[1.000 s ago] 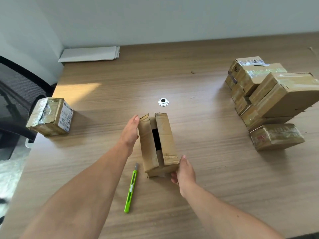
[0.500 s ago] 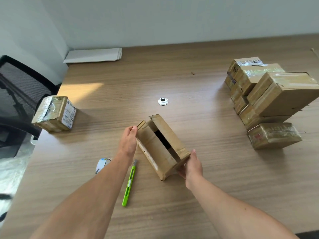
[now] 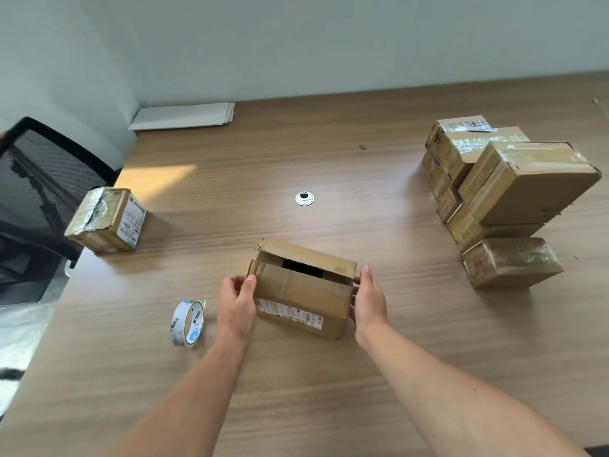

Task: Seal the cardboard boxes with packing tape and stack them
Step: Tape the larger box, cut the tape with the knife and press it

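Turned box [image 3: 303, 293] broadside at lower centre, ends gripped by left hand [image 3: 235, 301] and right hand [image 3: 367, 300], flaps [image 3: 316, 257] ajar. Judged pre-sealing; needed next: flaps pressed shut, tape [image 3: 188, 321] fetched lower left.

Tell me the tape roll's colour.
The tape roll is white with blue print, seen in the head view.

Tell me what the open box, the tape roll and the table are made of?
The open box: brown matte cardboard, with a torn flap edge. The tape roll: probably clear shiny plastic film on a white printed core. The table: wood-grain pattern with a smooth finish, maybe laminate, maybe real wood.
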### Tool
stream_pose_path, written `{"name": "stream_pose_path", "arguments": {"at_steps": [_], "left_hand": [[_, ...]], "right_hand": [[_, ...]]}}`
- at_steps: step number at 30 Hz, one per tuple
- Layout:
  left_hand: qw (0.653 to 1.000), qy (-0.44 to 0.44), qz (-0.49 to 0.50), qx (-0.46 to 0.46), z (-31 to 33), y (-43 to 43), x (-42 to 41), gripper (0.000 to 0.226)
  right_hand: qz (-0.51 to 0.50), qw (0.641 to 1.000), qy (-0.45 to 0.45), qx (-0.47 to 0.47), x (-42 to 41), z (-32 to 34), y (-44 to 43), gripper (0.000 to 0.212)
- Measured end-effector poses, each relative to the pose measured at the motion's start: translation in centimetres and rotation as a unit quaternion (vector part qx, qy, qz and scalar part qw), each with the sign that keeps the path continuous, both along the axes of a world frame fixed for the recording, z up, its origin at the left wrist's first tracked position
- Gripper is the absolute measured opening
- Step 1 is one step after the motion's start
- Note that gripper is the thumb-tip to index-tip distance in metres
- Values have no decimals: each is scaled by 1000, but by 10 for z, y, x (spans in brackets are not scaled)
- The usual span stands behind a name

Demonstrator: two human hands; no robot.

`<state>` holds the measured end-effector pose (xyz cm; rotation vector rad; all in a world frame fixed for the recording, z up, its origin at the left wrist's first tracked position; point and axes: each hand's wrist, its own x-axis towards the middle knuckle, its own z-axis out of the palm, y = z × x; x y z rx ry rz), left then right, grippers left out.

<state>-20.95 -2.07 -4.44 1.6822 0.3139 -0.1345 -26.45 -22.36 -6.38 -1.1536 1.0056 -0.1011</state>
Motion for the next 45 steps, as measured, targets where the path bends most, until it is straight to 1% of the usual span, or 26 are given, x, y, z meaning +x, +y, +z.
{"name": "stream_pose_path", "arguments": {"at_steps": [2,4,7,9,11,14,18,20,23,26,28,30,32,35,38,40,42,45], "left_hand": [[1000,-8,2,16,0,-2,-10,17],[999,-14,7,30,-4,-3,-21,14],[999,-4,28,19,-8,-1,-29,20],[999,1,43,9,-9,0,-29,26],[999,-3,48,8,-8,0,-30,30],[999,7,47,18,-9,2,-30,48],[999,24,34,18,-13,9,-29,51],[999,17,26,20,-12,12,-26,55],[999,-11,35,23,-7,23,-14,58],[997,-47,38,51,3,41,3,48],[991,-76,32,109,13,54,17,29],[977,-97,45,182,23,67,31,11],[963,-102,53,245,29,79,41,2],[948,-65,43,309,25,107,50,13],[942,28,26,334,19,128,47,29],[945,96,15,313,18,135,38,33],[954,149,6,260,17,134,28,27],[967,182,-6,177,10,130,20,25]], "right_hand": [[27,999,-18,-16,5,6,-4,55],[61,997,-31,-29,8,14,-6,54],[97,994,-45,-39,12,24,-6,33],[108,992,-40,-48,14,23,-7,34],[117,990,-20,-78,14,21,-7,33],[132,984,7,-121,17,20,-6,32],[126,980,12,-151,19,20,-1,36],[123,979,13,-164,17,24,-2,35],[107,974,16,-200,21,39,-9,26],[80,966,23,-244,31,59,-14,20],[79,953,13,-291,41,73,-11,20],[98,933,-18,-345,52,88,-2,25],[118,918,-73,-373,62,102,16,29],[165,899,-146,-378,72,116,55,27],[216,892,-187,-350,75,120,97,24],[244,894,-198,-320,75,116,124,22],[273,901,-189,-280,74,112,147,19],[304,907,-167,-239,72,101,176,18]]}}
